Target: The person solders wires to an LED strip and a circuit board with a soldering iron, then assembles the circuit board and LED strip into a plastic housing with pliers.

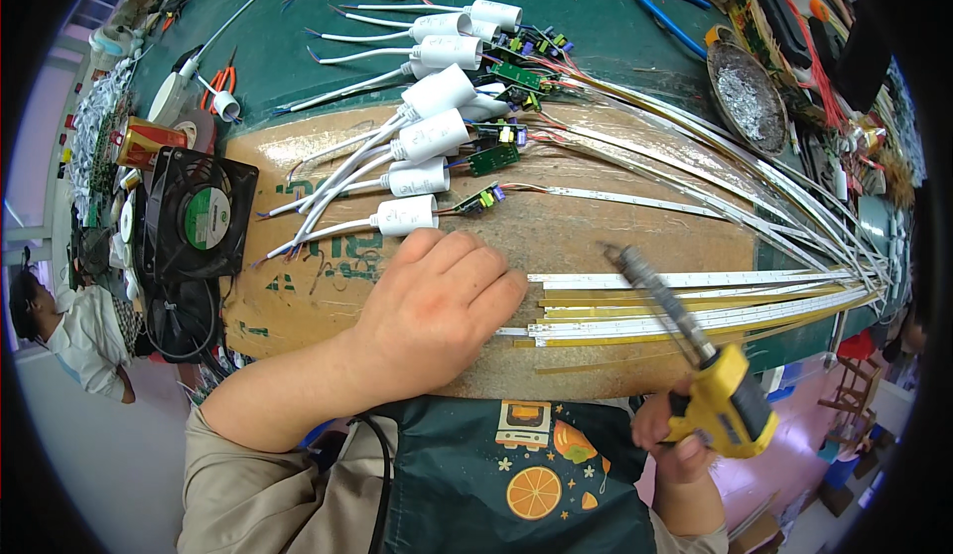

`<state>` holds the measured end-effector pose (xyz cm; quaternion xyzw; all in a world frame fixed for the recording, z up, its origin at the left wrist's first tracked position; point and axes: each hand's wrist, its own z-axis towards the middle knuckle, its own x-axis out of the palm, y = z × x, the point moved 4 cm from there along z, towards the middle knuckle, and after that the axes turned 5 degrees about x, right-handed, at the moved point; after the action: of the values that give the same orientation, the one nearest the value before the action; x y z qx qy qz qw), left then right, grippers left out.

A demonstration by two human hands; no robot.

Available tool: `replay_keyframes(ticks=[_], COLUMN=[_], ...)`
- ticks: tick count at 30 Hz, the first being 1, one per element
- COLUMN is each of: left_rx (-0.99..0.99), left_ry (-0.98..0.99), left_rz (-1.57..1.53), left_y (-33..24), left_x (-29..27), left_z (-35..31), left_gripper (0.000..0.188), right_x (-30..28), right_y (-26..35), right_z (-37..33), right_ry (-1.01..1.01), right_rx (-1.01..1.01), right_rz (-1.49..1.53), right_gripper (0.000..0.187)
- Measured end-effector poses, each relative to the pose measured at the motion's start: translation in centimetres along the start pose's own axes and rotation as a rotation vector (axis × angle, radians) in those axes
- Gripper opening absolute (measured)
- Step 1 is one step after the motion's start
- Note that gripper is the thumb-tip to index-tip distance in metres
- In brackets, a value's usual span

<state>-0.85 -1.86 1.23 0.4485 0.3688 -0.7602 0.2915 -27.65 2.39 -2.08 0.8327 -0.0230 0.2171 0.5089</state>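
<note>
My left hand (pixel 442 301) is closed low over the board, its fingers curled round the end of a white LED strip (pixel 513 333); the grip itself is mostly hidden. In my right hand (pixel 675 435) is a yellow soldering gun (pixel 730 410), its metal tip pointing up and left above a bundle of LED strips (pixel 695 321). Just beyond my left hand lies a white lamp cap (pixel 407 214) with cable, wired to a small green circuit board (pixel 476 200). More such caps lie in a row behind it, several joined by wires to LED strips.
A brown board (pixel 298 306) covers part of the green table (pixel 298 28). At left stands a black fan (pixel 199 211) beside a red-gold can (pixel 149 142). Blue-handled pliers (pixel 675 20) and a dish of silvery bits (pixel 747 97) are at far right. Another person (pixel 84 331) is at far left.
</note>
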Motion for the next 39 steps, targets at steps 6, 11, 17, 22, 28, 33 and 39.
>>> replay_keyframes(ticks=[6,11,17,22,28,33,39], left_rx=[0.005,0.000,-0.008,-0.008,-0.003,0.001,0.012], left_ry=[0.033,0.056,0.078,0.089,0.080,0.067,0.058], left_rz=[-0.011,-0.004,-0.014,-0.003,-0.008,-0.017,-0.015], left_y=[0.2,0.2,0.3,0.3,0.3,0.3,0.3], left_x=[-0.1,0.0,0.1,0.1,0.2,0.2,0.2], left_z=[-0.1,-0.2,-0.1,-0.1,-0.1,-0.1,0.0], left_gripper=[0.024,0.025,0.025,0.025,0.025,0.025,0.025], right_x=[-2.0,-1.3,-0.7,-1.3,-0.7,-0.8,-0.2], right_y=[-3.3,-3.3,-3.1,-3.4,-3.3,-2.5,-1.1], right_z=[-1.1,-0.5,-0.2,-0.4,-0.3,-0.5,0.0], right_ry=[0.215,0.194,0.190,0.179,0.126,0.102,0.153], right_rx=[0.069,0.158,0.173,0.169,0.195,0.088,0.108], right_rz=[-0.248,-0.069,-0.028,-0.082,-0.061,-0.001,-0.012], right_gripper=[0.036,0.040,0.044,0.046,0.054,0.071,0.065])
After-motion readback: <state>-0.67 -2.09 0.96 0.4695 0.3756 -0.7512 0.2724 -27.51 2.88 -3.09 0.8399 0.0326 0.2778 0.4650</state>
